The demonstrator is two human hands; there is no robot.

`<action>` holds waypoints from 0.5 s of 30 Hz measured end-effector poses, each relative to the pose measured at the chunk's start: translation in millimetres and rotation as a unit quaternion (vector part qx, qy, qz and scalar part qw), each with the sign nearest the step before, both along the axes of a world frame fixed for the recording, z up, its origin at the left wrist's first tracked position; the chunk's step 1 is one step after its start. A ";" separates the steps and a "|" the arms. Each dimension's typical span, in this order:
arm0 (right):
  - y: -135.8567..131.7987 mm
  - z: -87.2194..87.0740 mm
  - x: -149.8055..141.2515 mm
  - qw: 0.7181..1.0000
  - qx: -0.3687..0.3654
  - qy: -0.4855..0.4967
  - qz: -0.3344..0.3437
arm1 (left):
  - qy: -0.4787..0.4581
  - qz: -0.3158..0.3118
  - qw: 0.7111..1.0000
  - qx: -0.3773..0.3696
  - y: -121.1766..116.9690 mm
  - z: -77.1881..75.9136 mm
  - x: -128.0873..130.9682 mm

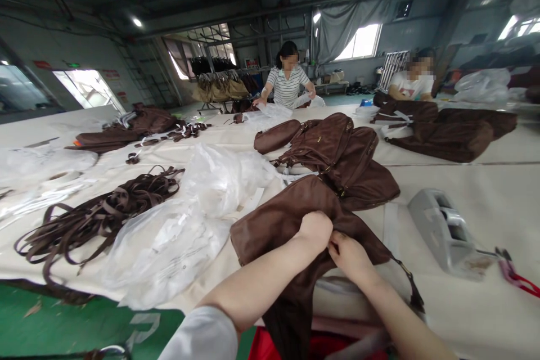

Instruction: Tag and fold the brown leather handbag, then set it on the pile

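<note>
- The left hand [315,229] is gripping a fold of the brown bag [278,219], fingers curled shut on the fabric.
- The right hand [350,256] is pinching the same bag just beside the left, fingers closed on it.
- The bag is lying on the table's [464,174] near edge, partly hanging over.
- More bags [341,152] are lying behind it, plastic bags [198,208] and straps [101,214] to the left, a tape dispenser [445,230] to the right.
- Two people are sitting at the far side.

Both arms reach forward, left hand [315,229] and right hand [349,255] touching, fingers curled in tight.
</note>
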State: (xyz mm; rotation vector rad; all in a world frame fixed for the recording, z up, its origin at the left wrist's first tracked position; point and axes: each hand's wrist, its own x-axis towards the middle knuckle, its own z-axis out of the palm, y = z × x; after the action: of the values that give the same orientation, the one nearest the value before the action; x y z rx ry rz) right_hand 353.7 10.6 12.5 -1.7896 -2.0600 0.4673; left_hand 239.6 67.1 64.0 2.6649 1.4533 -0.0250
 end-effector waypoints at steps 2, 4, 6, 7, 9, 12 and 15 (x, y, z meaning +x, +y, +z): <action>2.1 -4.0 1.5 0.999 0.040 -0.001 -0.023 | -0.011 0.007 1.000 0.020 -0.8 -1.3 -7.9; 6.2 -7.0 1.7 0.995 0.084 -0.006 -0.049 | -0.066 0.029 0.997 0.039 0.0 -3.4 -18.4; 12.6 -9.5 1.0 0.991 0.110 -0.012 -0.072 | -0.134 0.053 0.988 0.050 1.3 -6.4 -27.5; 16.4 -10.8 0.6 0.990 0.115 -0.009 -0.079 | -0.159 0.060 0.984 0.050 1.9 -8.0 -30.8; 23.7 -13.5 0.2 0.990 0.113 0.008 -0.084 | -0.177 0.059 0.981 0.047 2.8 -10.7 -34.5; 30.4 -18.0 1.6 0.991 0.102 0.035 -0.083 | -0.171 0.043 0.984 0.038 3.7 -12.4 -36.5; 31.2 -21.3 5.4 0.992 0.092 0.049 -0.073 | -0.149 0.030 0.988 0.022 4.2 -12.3 -38.3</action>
State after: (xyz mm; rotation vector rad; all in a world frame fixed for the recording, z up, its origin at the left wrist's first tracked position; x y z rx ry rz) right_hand 359.1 41.8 -8.9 -1.7545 -1.8269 0.3063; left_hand 201.2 71.3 51.7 2.5183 1.4471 0.3961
